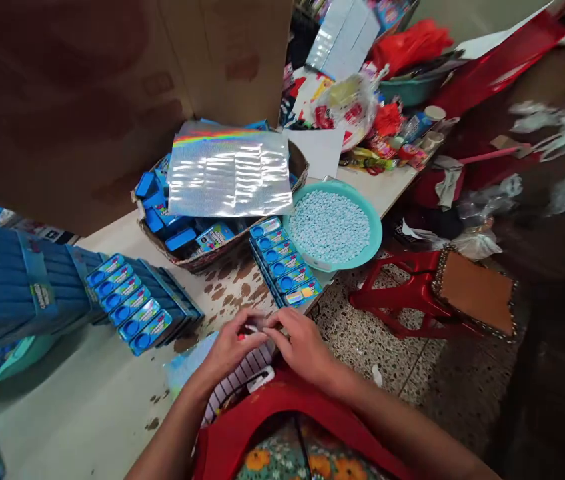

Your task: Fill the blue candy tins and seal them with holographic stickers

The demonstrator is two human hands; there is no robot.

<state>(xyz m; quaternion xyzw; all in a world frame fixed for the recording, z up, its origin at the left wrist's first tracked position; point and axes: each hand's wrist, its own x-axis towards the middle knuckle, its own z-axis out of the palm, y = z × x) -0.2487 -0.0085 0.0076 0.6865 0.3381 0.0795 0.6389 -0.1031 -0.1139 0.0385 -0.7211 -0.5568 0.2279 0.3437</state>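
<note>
Basin of round turquoise plastic [376, 244] and a row of glossy blue rectangular boxes [283, 263] stand just beyond both hands; I judge a forward nudge could topple that row. My left hand [235, 347] pinches a small whitish piece [251, 328], fingertips nearly closed, droppable if slackened; right hand's [305, 347] curled fingertips meet it, grip unclear.

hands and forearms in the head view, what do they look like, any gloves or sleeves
Both the left hand and right hand are ungloved. No sleeves cover the visible forearms, and I see no watch or bracelet.
</note>
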